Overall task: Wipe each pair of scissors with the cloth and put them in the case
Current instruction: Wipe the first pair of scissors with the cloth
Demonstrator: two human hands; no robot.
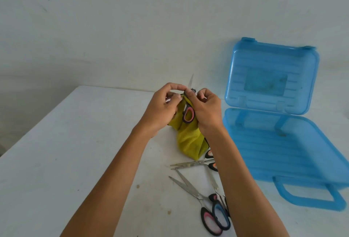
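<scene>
Over table (75, 142), we're mid-wipe: left hand (162, 104) pinches cloth (190, 142), right hand (205, 110) pinches scissors (188, 115) near pivot, fingers curled. Next, reckon we finish blades, lay them in case (283, 142).

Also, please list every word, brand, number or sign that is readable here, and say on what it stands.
None can be read.
Blue case: the darker rectangular patch on its lid is too blurred to read.
Held scissors and scissors on the table: any blade marks are too small.
Yellow cloth: no print shows.
</scene>
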